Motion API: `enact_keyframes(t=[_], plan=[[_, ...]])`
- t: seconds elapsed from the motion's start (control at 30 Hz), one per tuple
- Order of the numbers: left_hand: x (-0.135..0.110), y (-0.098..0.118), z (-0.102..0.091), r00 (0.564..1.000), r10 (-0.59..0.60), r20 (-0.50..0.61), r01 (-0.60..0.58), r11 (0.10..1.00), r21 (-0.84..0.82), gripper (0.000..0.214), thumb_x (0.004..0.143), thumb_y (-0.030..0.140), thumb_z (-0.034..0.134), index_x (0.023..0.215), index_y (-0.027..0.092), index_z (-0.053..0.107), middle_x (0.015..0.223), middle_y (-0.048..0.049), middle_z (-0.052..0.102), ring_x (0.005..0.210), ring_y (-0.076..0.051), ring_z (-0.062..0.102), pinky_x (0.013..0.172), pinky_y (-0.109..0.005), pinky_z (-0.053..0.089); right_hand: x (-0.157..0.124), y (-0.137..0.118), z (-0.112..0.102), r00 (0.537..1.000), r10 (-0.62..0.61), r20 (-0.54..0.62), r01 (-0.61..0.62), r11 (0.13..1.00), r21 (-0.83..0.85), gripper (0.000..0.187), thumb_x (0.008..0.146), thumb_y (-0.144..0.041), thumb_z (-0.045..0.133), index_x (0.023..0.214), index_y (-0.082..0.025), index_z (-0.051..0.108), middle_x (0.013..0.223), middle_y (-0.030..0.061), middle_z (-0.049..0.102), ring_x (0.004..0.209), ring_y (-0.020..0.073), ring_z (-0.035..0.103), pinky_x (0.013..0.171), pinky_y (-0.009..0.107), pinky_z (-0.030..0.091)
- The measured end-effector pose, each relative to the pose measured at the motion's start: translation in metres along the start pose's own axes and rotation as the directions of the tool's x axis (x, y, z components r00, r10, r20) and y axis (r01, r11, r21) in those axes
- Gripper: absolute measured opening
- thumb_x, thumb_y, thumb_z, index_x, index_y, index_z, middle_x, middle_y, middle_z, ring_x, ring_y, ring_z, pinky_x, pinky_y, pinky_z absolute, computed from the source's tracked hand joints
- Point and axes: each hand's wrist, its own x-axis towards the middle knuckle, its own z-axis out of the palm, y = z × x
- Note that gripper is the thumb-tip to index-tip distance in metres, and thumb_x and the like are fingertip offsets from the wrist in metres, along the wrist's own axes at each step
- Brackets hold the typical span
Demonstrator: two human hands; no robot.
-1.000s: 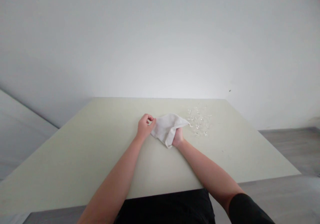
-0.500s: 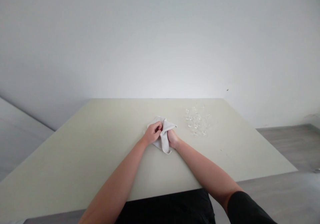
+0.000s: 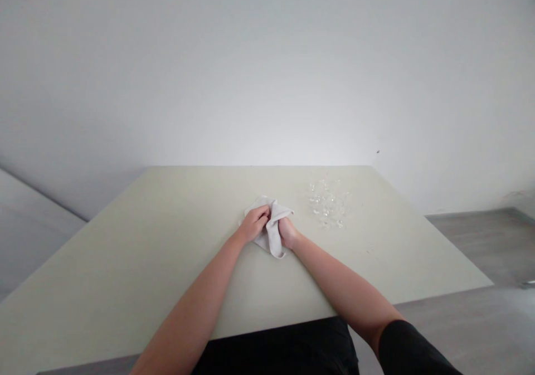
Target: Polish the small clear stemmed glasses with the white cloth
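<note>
A small white cloth (image 3: 272, 234) is bunched up between both hands over the middle of a pale table (image 3: 125, 263). My left hand (image 3: 253, 224) pinches the cloth's left side with curled fingers. My right hand (image 3: 286, 232) is closed around its right side, and the cloth covers most of that hand's fingers. A loose corner of the cloth hangs down toward me between the wrists.
A cluster of several small clear glass pieces (image 3: 327, 204) lies on the table just right of and beyond my hands. A plain white wall stands behind the table. Grey floor (image 3: 480, 235) shows to the right.
The cloth was spread out wide between my hands; my left hand moved right to meet the right one, gathering the cloth into a bunch. Little has changed in the last half second.
</note>
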Motion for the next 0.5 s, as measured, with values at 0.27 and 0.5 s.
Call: enact_keyframes(t=[0.27,0.5], plan=[[0.023,0.034,-0.004,0.946,-0.003,-0.324,-0.004,1.0,-0.022,0.009,0.087,0.029,0.048,0.082,0.021,0.047,0.079,0.0002,0.056,0.073,-0.015,0.053,0.069,-0.027,0.042,0.003,0.003,-0.002,0.997,-0.075,0.02,0.075,0.997,-0.025,0.017,0.081,-0.038,0.061,0.087,-0.023,0.065,0.082,0.0016,0.076,0.093,0.0236,0.072,0.089,0.038,0.058],[0.121,0.127,0.025,0.956,0.281,0.085,-0.288,0.839,0.461,0.03,0.09,0.03,0.056,0.118,0.023,0.062,0.112,-0.0094,0.066,0.108,-0.025,0.058,0.098,-0.039,0.039,-0.002,0.0,-0.001,0.997,-0.048,0.062,0.051,0.998,-0.047,0.021,0.083,-0.04,0.057,0.089,-0.024,0.068,0.086,0.0044,0.077,0.097,0.0269,0.072,0.095,0.045,0.055]])
